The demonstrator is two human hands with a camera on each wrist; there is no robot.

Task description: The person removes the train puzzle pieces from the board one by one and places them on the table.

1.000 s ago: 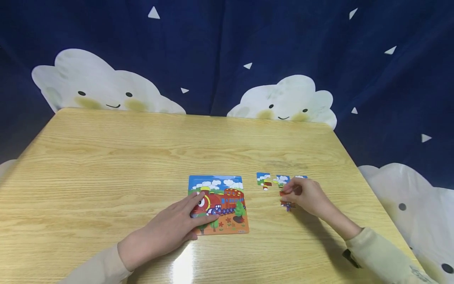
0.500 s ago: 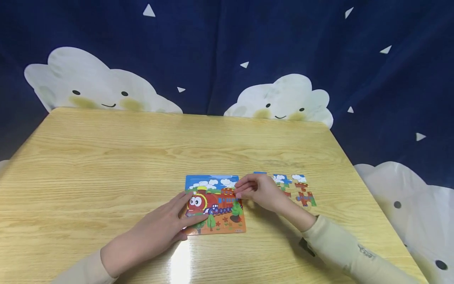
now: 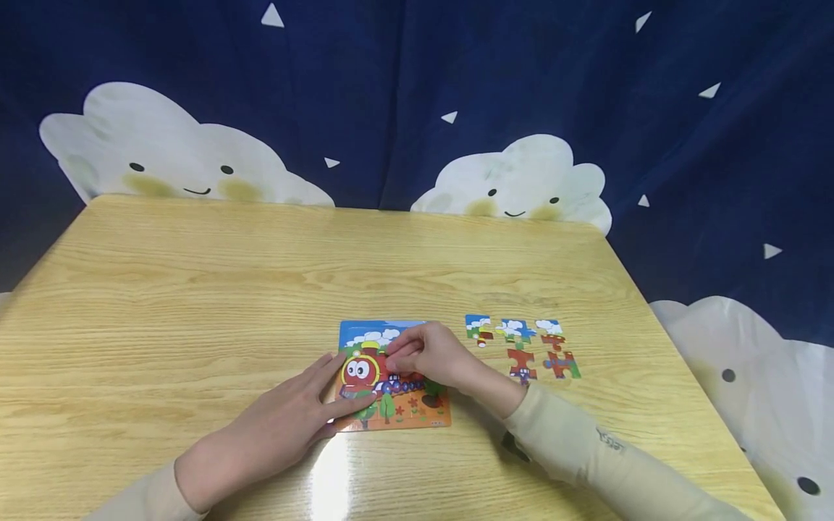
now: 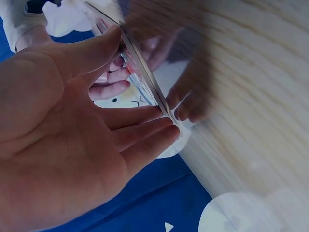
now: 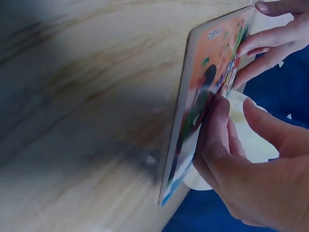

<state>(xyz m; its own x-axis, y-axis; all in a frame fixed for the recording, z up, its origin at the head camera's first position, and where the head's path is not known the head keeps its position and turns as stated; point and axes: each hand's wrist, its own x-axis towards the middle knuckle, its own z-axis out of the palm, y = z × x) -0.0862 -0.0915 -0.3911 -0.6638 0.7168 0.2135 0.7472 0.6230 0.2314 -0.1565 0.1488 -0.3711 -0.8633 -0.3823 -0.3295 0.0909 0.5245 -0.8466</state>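
A train jigsaw puzzle (image 3: 412, 414) lies on the table, showing a red engine with big eyes. My left hand (image 3: 276, 423) rests on its left side with fingers spread. In the left wrist view the fingertips and thumb of that left hand (image 4: 72, 130) meet the puzzle's edge (image 4: 147, 72). My right hand (image 3: 435, 354) is over the middle and upper right of the picture, fingers bent downward. The right wrist view has the right hand's (image 5: 251, 169) fingertips touching the puzzle (image 5: 215, 48), its thumb apart from them; no piece shows between them.
Several loose jigsaw pieces lie right of the puzzle in two rows, among them a sky-and-cloud piece (image 3: 517, 330) and a red piece (image 3: 521, 362). The wooden table (image 3: 260, 275) ends at a dark blue curtain (image 3: 365, 87) with white clouds.
My right hand has let go of the red piece in the lower row and moved left onto the puzzle. My left hand stays at the puzzle's left side.
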